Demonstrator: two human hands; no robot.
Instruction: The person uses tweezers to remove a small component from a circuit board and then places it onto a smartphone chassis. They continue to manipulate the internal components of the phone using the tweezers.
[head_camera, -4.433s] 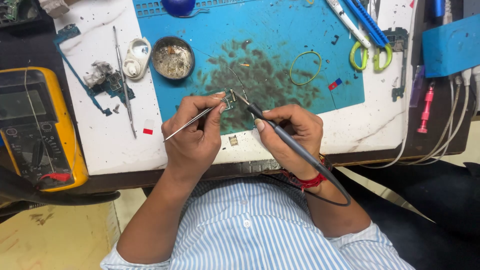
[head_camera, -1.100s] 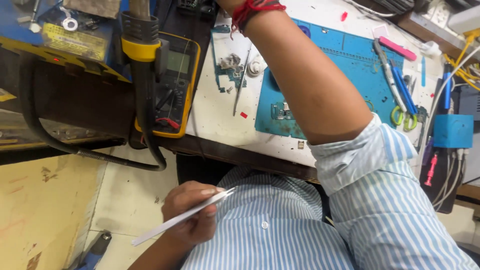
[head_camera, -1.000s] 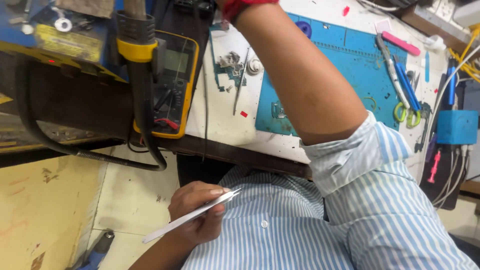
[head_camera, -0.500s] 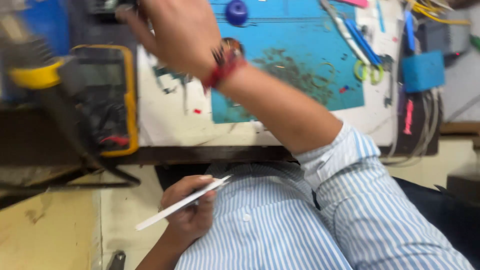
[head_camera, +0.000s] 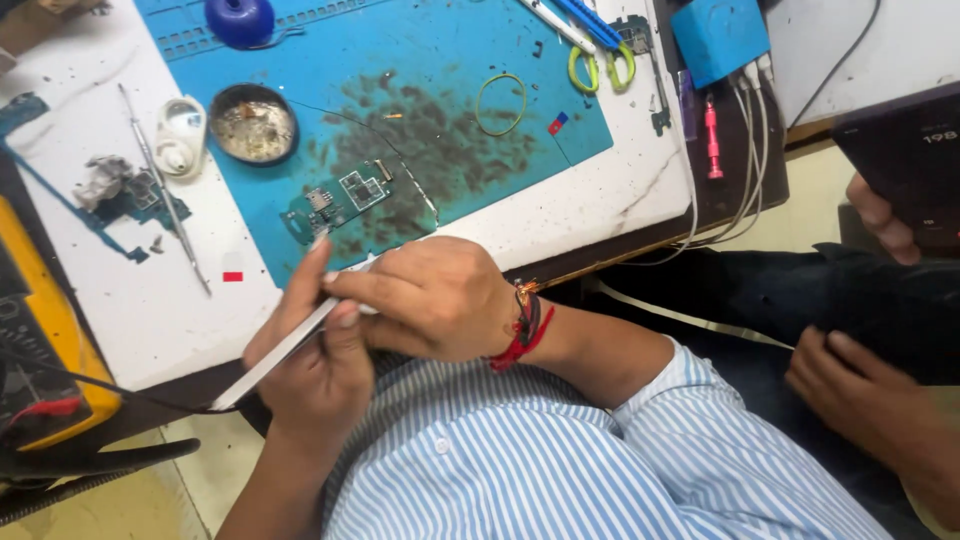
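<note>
Swinging back from the upper left of the frame since half a second ago and now settling at lower centre, right hand (head_camera: 440, 300) meeting left hand (head_camera: 315, 365) over the table edge. Spreading across the upper half of the frame, white worktable (head_camera: 600, 200) carrying blue mat (head_camera: 450, 60); sitting at far left, yellow multimeter (head_camera: 40, 340). Lying on the mat just above the hands, near centre, green circuit board (head_camera: 340, 203), apart from both hands. Resting up left on the mat, round metal dish (head_camera: 255, 125). Pinching long metal tweezers (head_camera: 290, 340) with left fingers curled round the shaft, handle end trailing to lower left; clasping the tip end with right fingers closed over it. Judging by this, wiping or adjusting the tips: best done while keeping the shaft steady in the left grip, pressing lightly, and staying clear of the board.
</note>
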